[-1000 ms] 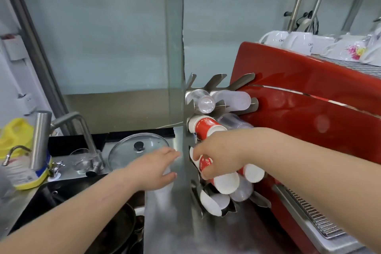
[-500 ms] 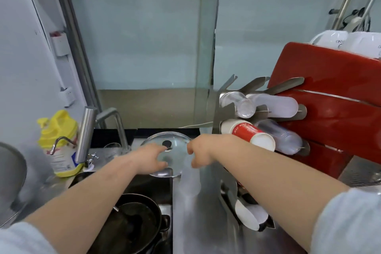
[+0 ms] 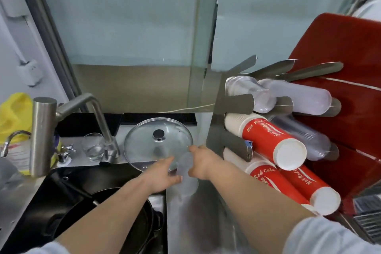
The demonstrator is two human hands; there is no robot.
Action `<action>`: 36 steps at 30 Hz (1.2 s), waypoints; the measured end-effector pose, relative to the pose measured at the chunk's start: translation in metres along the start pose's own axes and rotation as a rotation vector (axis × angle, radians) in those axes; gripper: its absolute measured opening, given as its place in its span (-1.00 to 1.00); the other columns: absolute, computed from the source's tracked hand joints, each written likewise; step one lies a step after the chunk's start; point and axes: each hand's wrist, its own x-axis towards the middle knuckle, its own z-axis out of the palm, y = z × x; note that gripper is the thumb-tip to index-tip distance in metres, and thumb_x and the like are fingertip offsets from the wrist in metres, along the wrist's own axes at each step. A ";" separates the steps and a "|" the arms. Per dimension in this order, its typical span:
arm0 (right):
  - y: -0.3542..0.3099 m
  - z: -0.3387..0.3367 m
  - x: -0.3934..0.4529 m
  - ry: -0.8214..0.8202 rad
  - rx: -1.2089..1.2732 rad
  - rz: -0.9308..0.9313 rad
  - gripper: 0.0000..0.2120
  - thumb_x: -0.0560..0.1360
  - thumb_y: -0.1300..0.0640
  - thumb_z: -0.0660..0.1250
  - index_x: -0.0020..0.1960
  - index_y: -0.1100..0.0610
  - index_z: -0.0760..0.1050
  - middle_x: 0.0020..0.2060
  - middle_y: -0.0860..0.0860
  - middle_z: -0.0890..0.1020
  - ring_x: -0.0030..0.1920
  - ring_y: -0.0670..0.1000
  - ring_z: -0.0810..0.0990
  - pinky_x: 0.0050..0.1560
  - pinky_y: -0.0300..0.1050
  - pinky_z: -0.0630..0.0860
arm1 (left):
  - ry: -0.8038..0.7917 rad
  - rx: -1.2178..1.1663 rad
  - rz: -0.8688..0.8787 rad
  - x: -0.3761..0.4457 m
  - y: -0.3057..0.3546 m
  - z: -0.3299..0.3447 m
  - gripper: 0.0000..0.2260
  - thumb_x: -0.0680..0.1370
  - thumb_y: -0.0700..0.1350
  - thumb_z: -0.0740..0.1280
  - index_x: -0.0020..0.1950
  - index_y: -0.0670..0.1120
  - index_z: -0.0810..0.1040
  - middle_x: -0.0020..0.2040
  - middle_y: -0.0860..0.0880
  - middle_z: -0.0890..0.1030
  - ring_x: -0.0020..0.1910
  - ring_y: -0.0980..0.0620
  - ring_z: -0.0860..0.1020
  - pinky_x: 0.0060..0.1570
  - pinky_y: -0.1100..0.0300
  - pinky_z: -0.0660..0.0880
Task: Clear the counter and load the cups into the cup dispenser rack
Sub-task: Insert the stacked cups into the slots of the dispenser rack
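Observation:
A short stack of clear plastic cups stands on the steel counter just in front of the glass lid. My left hand grips it from the left and my right hand from the right. To the right stands the steel cup dispenser rack. Its slots hold clear cups, frosted cups, and red paper cup stacks lying bottoms outward, with more red cups lower down.
A glass pot lid lies behind the hands. A faucet, a drinking glass and a yellow bottle are at the left. A black pan sits in the sink. A red machine backs the rack.
My right hand left the red cups in the rack and moved left to the clear cup stack, joining my left hand on it. The view swung left.

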 end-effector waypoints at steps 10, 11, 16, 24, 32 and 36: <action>-0.001 0.031 0.025 0.065 0.168 0.048 -0.39 0.31 0.26 0.47 0.26 0.14 0.26 0.22 0.16 0.42 0.18 0.18 0.51 0.08 -0.04 0.51 | 0.007 -0.291 -0.024 0.023 -0.004 0.038 -0.49 0.21 0.12 0.43 0.14 0.10 0.48 0.00 0.08 0.67 0.00 0.09 0.64 0.04 -0.02 0.59; -0.001 0.035 0.024 0.086 0.202 0.054 -0.41 0.32 0.27 0.45 0.26 0.12 0.26 0.23 0.14 0.41 0.18 0.18 0.51 0.08 -0.04 0.51 | 0.014 -0.300 -0.021 0.022 -0.002 0.039 -0.46 0.20 0.12 0.43 0.17 0.12 0.47 0.02 0.10 0.66 0.01 0.11 0.64 0.05 -0.01 0.59; 0.001 0.047 0.017 0.144 0.293 0.067 -0.32 0.34 0.24 0.42 0.37 0.04 0.21 0.28 0.08 0.38 0.20 0.16 0.50 0.14 -0.04 0.51 | 0.038 -0.332 -0.026 0.017 -0.004 0.045 -0.48 0.21 0.08 0.45 0.15 0.20 0.43 0.04 0.13 0.65 0.02 0.14 0.63 0.06 0.01 0.59; 0.002 0.056 -0.008 0.167 0.351 0.058 -0.40 0.32 0.13 0.40 0.31 -0.01 0.28 0.23 0.05 0.44 0.22 0.08 0.48 0.16 -0.07 0.49 | 0.047 -0.290 0.001 -0.008 0.007 0.045 -0.48 0.27 -0.05 0.48 0.21 0.09 0.46 0.04 0.13 0.61 -0.01 0.18 0.60 -0.01 0.19 0.57; -0.001 0.057 -0.052 0.210 0.477 -0.013 -0.32 0.20 0.08 0.42 0.30 -0.10 0.32 0.13 0.01 0.47 0.13 0.04 0.52 0.08 -0.11 0.52 | 0.095 -0.416 0.131 -0.054 0.023 0.040 -0.58 0.28 -0.22 0.45 0.06 0.14 0.56 -0.07 0.05 0.67 -0.12 0.21 0.62 -0.11 0.20 0.57; -0.003 0.061 -0.080 0.282 0.509 -0.090 -0.27 0.21 0.03 0.44 0.34 -0.12 0.29 0.15 -0.02 0.46 0.16 -0.02 0.48 0.13 -0.18 0.45 | 0.115 -0.482 0.131 -0.080 0.028 0.042 -0.54 0.24 -0.18 0.45 0.05 0.21 0.56 -0.03 0.07 0.68 -0.09 0.20 0.64 -0.06 0.16 0.60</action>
